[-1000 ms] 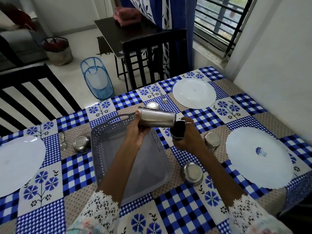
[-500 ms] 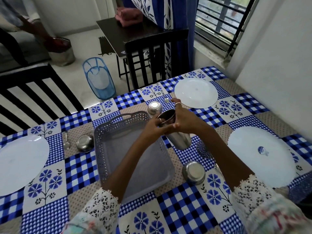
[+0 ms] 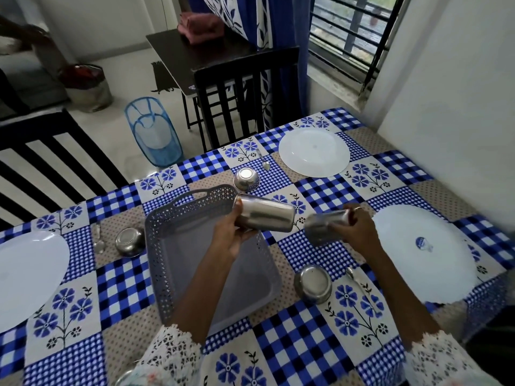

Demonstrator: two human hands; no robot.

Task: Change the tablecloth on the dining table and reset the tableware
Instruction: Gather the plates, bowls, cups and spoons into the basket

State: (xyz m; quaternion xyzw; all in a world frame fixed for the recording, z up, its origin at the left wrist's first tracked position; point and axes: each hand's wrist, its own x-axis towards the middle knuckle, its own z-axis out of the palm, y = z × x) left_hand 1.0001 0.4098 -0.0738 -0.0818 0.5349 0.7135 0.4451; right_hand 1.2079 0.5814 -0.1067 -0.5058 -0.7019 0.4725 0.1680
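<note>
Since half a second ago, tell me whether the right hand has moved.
Yes. The right hand, holding a steel tumbler, has moved right, away from the grey tray, toward the logo plate.

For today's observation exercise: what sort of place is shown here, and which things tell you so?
Most likely a home dining area. A table under a blue checked tablecloth is laid with white plates and steel bowls, with dark wooden chairs around it and a curtained window behind.

The table's blue checked tablecloth [image 3: 301, 338] carries white plates [image 3: 314, 152], steel bowls [image 3: 313, 284], spoons [image 3: 354, 277] and a grey tray [image 3: 178, 274].

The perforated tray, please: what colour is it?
Grey-lilac plastic tray, best in the head view.
</note>
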